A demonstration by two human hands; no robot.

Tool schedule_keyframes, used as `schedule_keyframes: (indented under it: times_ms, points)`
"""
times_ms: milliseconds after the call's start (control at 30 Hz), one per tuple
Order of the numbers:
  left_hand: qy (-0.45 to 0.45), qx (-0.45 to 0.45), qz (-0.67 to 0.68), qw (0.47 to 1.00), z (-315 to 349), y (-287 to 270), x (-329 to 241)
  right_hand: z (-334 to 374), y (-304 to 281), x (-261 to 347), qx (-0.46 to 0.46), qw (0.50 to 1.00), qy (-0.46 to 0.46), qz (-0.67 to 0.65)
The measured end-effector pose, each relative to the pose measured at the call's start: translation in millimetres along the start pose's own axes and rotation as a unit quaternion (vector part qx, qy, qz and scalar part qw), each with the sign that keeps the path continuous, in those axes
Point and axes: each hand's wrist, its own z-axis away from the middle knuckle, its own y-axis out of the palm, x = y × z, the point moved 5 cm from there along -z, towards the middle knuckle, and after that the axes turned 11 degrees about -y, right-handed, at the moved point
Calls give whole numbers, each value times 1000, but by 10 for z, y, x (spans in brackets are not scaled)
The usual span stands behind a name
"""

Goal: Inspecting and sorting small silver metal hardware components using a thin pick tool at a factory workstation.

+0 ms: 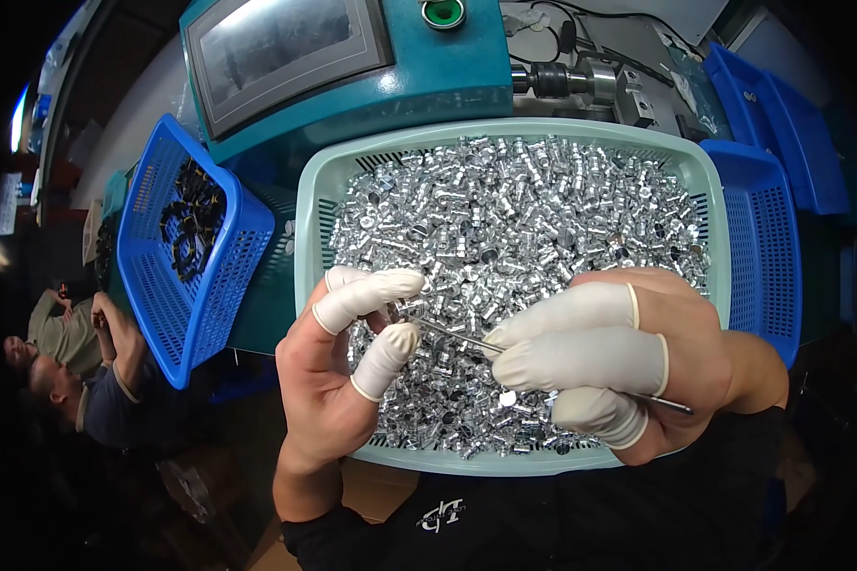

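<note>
A pale green basket [307, 228] full of small shiny metal parts [505, 219] lies in front of me. Over its left half, my left hand [345, 352], with white finger cots on its fingers, pinches a small metal part [409, 308] between thumb and fingers; most of that part is covered. My right hand [628, 352], also in white finger cots, grips a thin metal rod-like tool [462, 338]. The tool's tip points left and reaches the part at my left fingertips. Its back end [671, 404] sticks out below my right palm.
At the left stands a blue basket [171, 285] with black pieces [195, 219]. Behind is a teal machine [438, 81] with a screen [281, 52] and a metal spindle [562, 81]. Blue bins [767, 228] stand at the right. Two people [86, 362] are at the far left.
</note>
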Motion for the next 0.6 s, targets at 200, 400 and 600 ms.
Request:
schedule_keyframes:
  times_ms: [200, 400, 600]
  points:
    - [62, -12, -64, 996, 4, -86, -36, -135, 74, 34, 37, 999, 5, 17]
    - [190, -35, -150, 970, 74, -300, -68, -284, 272, -32, -21, 990, 120, -73]
    - [231, -155, -122, 953, 194, -704, -140, -571, 539, -136, -169, 919, 275, -227]
